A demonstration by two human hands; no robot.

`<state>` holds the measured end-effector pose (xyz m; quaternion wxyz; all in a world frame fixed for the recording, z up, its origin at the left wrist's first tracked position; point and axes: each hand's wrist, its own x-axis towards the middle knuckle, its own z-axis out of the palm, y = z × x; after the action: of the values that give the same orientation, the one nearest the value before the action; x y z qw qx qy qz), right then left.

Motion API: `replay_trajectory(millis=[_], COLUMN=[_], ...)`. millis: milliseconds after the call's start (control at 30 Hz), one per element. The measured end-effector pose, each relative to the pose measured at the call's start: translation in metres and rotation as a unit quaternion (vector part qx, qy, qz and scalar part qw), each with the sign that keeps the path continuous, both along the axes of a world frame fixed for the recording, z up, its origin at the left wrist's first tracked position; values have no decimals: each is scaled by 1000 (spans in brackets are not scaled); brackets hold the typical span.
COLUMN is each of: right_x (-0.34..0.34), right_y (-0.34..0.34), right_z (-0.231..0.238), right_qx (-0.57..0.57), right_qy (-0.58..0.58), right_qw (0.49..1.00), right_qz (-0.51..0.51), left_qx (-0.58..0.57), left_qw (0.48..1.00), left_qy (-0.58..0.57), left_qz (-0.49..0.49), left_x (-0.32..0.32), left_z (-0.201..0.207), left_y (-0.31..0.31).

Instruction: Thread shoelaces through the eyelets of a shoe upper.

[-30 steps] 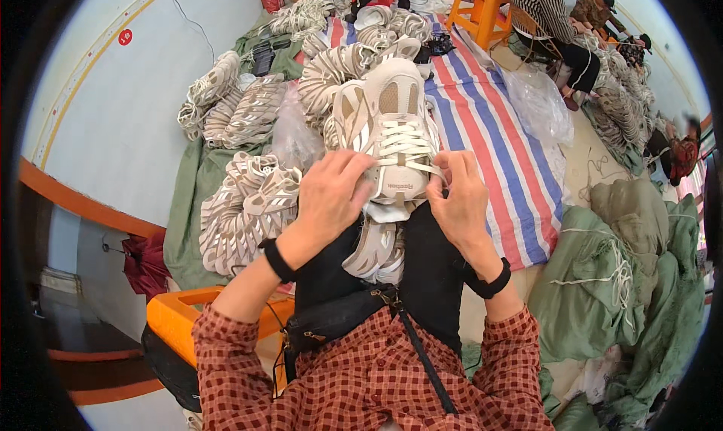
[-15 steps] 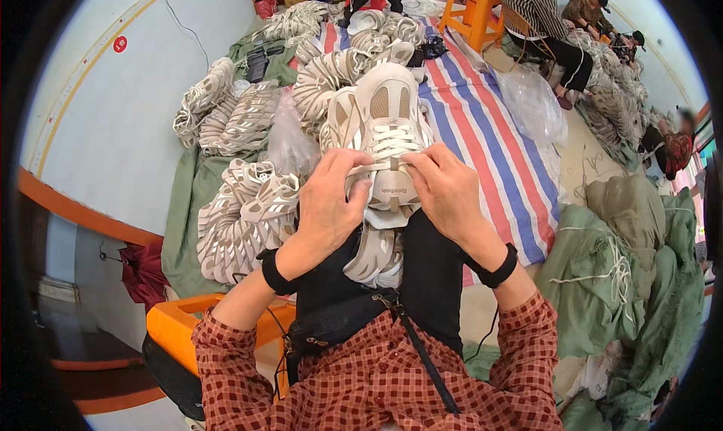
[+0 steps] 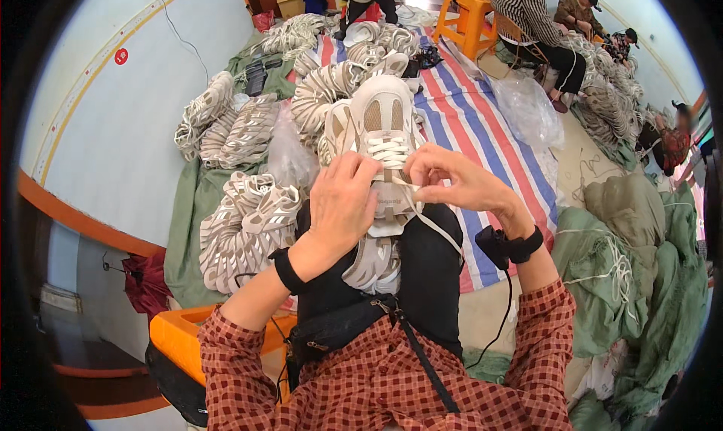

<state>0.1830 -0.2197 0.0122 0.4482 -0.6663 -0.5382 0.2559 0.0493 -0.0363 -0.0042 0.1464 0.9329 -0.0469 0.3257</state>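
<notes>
— There's a pale wall to the left, a striped cloth on the floor, and shoe piles off past its left side. Where's the shoe being handled?

— The shoe is at the lap, beside the cloth's near end, toe toward the far edge

— And the fingers?

— On the right hand, thumb and forefinger are pinched together on the lace, whose loose length trails over the right thigh. The left hand has its fingers bent against the shoe's upper left; I can't tell if they grip the lace too

— Which step is that?

— Lacing near the tongue's top, I'd judge; the lower rows are already crossed

— What does the next move call for?

— Probably a steady left hand, and an even pull that keeps the lace flat
</notes>
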Motion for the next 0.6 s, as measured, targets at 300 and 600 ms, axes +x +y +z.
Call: replay_trajectory(millis=[300, 600], right_x=[-11, -33], right_y=[4, 35], right_z=[-10, -34], right_qx=[84, 47], right_qy=[-70, -279], right_qw=[977, 921], right_qz=[-185, -267], left_qx=[-101, -440], left_qw=[992, 880], left_qy=[78, 168], left_qz=[-5, -59], left_x=[8, -7], left_z=[-6, -12], left_y=[1, 19])
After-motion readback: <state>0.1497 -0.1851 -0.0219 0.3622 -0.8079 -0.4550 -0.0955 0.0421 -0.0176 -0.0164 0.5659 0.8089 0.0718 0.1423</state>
